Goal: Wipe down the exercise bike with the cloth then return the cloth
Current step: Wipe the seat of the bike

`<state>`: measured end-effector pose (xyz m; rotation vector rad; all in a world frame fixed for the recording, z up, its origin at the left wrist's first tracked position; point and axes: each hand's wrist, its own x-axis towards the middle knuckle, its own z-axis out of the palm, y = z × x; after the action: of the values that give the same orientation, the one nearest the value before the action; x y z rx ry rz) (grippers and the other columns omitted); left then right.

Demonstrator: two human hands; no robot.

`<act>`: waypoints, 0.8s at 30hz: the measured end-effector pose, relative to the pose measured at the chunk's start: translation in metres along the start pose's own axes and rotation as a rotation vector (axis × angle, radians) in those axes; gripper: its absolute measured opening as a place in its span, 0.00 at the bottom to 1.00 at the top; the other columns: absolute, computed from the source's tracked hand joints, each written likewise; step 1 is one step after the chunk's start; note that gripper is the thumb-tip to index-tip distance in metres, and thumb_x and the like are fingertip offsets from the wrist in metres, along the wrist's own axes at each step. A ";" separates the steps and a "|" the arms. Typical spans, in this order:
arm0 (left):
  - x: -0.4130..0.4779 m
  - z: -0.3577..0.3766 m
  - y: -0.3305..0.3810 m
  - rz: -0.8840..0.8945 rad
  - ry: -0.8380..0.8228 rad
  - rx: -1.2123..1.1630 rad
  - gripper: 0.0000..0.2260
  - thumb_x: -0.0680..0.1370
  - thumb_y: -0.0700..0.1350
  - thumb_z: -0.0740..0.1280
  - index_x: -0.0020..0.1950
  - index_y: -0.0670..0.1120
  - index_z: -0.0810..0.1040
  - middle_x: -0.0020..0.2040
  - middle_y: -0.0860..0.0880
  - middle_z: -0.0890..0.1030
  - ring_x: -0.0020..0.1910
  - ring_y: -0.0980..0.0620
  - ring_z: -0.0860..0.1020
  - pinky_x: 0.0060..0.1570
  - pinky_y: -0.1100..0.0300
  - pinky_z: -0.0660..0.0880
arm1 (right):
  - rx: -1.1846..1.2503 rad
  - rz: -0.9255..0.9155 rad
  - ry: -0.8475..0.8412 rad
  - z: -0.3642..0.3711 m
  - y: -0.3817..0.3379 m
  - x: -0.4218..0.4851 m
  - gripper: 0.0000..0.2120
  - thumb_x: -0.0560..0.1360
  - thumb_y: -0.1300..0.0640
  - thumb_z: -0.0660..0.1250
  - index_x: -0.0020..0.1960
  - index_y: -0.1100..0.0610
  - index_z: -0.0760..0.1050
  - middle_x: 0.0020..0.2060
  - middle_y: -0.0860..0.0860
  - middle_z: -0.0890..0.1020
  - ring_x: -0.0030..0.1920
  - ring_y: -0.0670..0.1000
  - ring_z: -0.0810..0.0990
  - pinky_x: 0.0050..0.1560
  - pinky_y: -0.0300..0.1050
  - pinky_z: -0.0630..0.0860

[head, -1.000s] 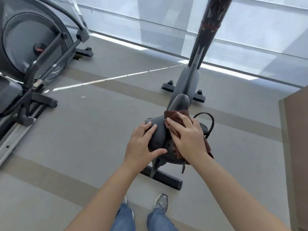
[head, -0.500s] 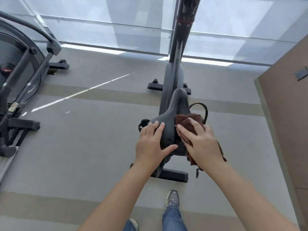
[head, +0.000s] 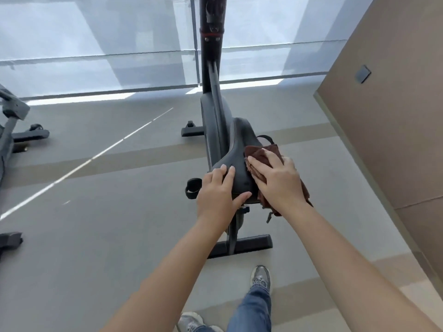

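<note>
A: Where is the cloth [head: 260, 153]?

B: On the right flank of the exercise bike's [head: 214, 130] saddle [head: 237, 164], under the right hand [head: 278, 180]. It is brown and bunched. Some of it shows ahead of the fingertips, and a loose tail hangs below the saddle's rear edge, behind the wrist.

A: Is it grasped?

B: Not that I can see. The right hand lies flat with straight fingers and presses the cloth against the padding. The left hand [head: 217, 195] rests on the saddle's left flank, fingers stretched over the top and thumb along the rear edge. It holds nothing, and I judge it is steadying the seat.

A: How will the cloth handle?

B: It looks soft, light and limp, like napped towelling. Under a flat palm it should follow the saddle's curve, but it may also creep and fold on itself. The hanging tail could snag on the small dark fitting [head: 269, 218] below the saddle's rear. It would be better to gather the tail in and take hold at the bunched middle.

A: And the bike?

B: It looks stiff and heavy, and stands on the floor [head: 119, 212] on a crossbar [head: 251, 243] behind the saddle and another [head: 191, 130] ahead of it. The saddle is probably padded, with a matt cover that gives some drag. I cannot tell whether the frame ahead of the saddle has been wiped.
</note>
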<state>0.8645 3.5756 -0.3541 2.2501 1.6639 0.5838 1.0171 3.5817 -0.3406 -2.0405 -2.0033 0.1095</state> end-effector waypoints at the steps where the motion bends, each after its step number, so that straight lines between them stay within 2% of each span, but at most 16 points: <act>1: 0.000 -0.001 -0.002 0.020 -0.005 -0.002 0.30 0.71 0.57 0.68 0.68 0.43 0.68 0.64 0.43 0.73 0.61 0.42 0.69 0.55 0.51 0.71 | -0.007 0.017 0.032 0.001 -0.003 -0.009 0.17 0.75 0.52 0.65 0.64 0.46 0.73 0.65 0.54 0.73 0.56 0.66 0.70 0.55 0.60 0.73; 7: 0.008 -0.012 -0.020 0.104 -0.060 -0.072 0.28 0.70 0.56 0.71 0.66 0.46 0.71 0.62 0.47 0.74 0.60 0.45 0.69 0.52 0.53 0.72 | -0.015 0.145 0.050 0.007 -0.011 0.010 0.16 0.76 0.50 0.62 0.63 0.45 0.73 0.67 0.52 0.72 0.57 0.64 0.69 0.55 0.58 0.70; 11: 0.029 -0.019 -0.041 0.196 -0.118 -0.182 0.25 0.68 0.53 0.73 0.61 0.45 0.76 0.56 0.47 0.76 0.56 0.46 0.71 0.53 0.57 0.67 | 0.017 0.192 -0.039 0.009 -0.005 0.045 0.16 0.76 0.48 0.60 0.63 0.42 0.71 0.68 0.49 0.70 0.58 0.63 0.69 0.58 0.57 0.69; 15: 0.062 -0.026 -0.057 0.283 -0.274 -0.130 0.30 0.67 0.58 0.72 0.65 0.47 0.72 0.64 0.47 0.72 0.64 0.47 0.66 0.61 0.56 0.63 | 0.097 0.187 -0.144 0.003 -0.005 0.074 0.17 0.77 0.47 0.59 0.65 0.40 0.69 0.68 0.49 0.69 0.62 0.62 0.68 0.61 0.58 0.69; 17: 0.074 -0.027 -0.062 0.364 -0.362 -0.079 0.32 0.68 0.60 0.70 0.68 0.47 0.69 0.69 0.47 0.68 0.69 0.47 0.62 0.66 0.53 0.58 | 0.059 0.208 -0.087 0.004 -0.010 0.057 0.17 0.76 0.47 0.61 0.64 0.40 0.70 0.67 0.49 0.71 0.61 0.62 0.68 0.57 0.58 0.69; 21: 0.101 -0.030 -0.067 0.505 -0.441 0.019 0.32 0.72 0.62 0.64 0.71 0.49 0.64 0.74 0.50 0.61 0.73 0.50 0.54 0.69 0.51 0.51 | -0.005 0.283 0.167 0.007 -0.026 0.003 0.16 0.70 0.53 0.71 0.57 0.45 0.78 0.60 0.52 0.78 0.53 0.63 0.74 0.48 0.58 0.72; 24: 0.119 -0.031 -0.066 0.569 -0.497 0.079 0.32 0.72 0.63 0.62 0.73 0.51 0.60 0.75 0.52 0.57 0.74 0.52 0.50 0.72 0.49 0.49 | 0.007 0.367 0.133 0.009 -0.026 0.013 0.15 0.72 0.52 0.68 0.58 0.44 0.77 0.62 0.52 0.77 0.54 0.63 0.72 0.51 0.58 0.70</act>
<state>0.8247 3.7080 -0.3386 2.6449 0.8239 0.0434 0.9903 3.5964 -0.3412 -2.3225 -1.5324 0.0516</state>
